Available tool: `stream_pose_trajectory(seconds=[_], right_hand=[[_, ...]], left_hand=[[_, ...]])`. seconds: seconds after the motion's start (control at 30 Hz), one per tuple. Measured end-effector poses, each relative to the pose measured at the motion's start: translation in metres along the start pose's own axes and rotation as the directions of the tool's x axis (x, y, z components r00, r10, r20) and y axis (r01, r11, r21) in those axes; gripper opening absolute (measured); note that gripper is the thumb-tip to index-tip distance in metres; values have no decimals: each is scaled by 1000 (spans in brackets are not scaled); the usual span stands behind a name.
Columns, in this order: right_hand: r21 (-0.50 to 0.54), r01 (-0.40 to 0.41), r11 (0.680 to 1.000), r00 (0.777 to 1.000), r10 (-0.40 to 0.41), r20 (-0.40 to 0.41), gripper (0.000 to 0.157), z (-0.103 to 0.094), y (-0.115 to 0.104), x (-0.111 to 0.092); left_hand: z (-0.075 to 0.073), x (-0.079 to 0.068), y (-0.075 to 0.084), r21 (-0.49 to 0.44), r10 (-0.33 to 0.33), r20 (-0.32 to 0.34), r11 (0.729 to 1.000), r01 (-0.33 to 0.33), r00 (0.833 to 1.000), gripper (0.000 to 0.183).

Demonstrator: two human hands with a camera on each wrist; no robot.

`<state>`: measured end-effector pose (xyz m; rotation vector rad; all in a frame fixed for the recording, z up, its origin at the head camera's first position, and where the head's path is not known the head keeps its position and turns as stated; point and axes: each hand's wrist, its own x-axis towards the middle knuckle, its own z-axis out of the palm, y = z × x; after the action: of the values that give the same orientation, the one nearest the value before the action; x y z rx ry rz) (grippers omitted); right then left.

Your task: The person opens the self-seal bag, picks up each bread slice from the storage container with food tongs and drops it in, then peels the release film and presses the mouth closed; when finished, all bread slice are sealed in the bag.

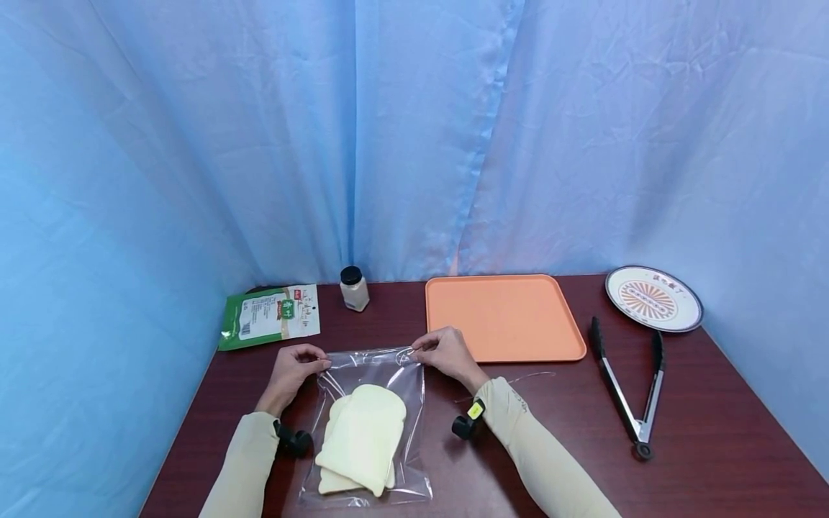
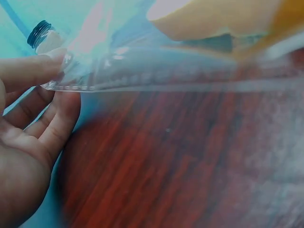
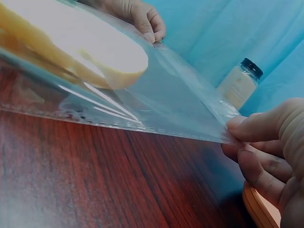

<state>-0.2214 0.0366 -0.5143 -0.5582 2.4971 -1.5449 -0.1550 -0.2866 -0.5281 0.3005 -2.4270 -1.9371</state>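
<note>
A clear plastic bag lies on the table with two bread slices inside, one overlapping the other at an angle. My left hand pinches the bag's far left corner between thumb and fingers. At the far right corner, my right hand pinches the film the same way. Between the hands the far edge is stretched nearly straight. In the right wrist view the thumb presses on the film from above, with fingers below it. The left wrist view has the left thumb on its corner.
Beyond the bag stand a black-capped jar and a green-and-white packet. An orange tray lies behind the right hand. Farther right are splayed tongs and a patterned plate. Blue curtains surround the table.
</note>
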Motion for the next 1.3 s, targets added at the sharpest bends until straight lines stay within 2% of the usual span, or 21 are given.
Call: stream_pose_trajectory(seconds=[0.17,0.5,0.67,0.77,0.9,0.97,1.03,1.13,1.23,1.3], right_hand=[[1,0,1000,1000,0,10,9,-1,1,0],[-25,38,999,999,-37,12,8,-2,3,0],[-24,45,999,999,-44,13,11,-3,4,-1],[-7,41,999,998,-41,46,17,-5,3,-1],[30,33,999,990,-37,133,36,-13,0,2],[-6,33,999,986,-31,165,43,-18,-3,6],[-88,44,995,983,-27,184,46,-23,-8,13],[-252,104,962,978,-54,199,44,-24,-23,25],[-349,183,919,962,-95,254,40,-10,-45,40],[-376,227,898,942,-105,319,38,7,-59,49]], left_hand=[[-2,0,-1,-66,30,32,997,-27,999,13],[-4,0,-6,-107,73,64,992,-66,995,41],[-5,1,-7,-137,85,65,988,-76,994,47],[-4,1,-7,-148,97,71,985,-85,993,49],[-4,1,-7,-160,107,82,983,-93,991,50],[-4,1,-8,-161,112,80,982,-98,990,50],[-3,1,-8,-161,112,72,982,-100,991,48],[-3,1,-9,-162,116,67,981,-104,991,47],[-4,0,-10,-172,127,70,979,-113,989,46],[-4,-1,-11,-181,133,70,976,-119,989,47]])
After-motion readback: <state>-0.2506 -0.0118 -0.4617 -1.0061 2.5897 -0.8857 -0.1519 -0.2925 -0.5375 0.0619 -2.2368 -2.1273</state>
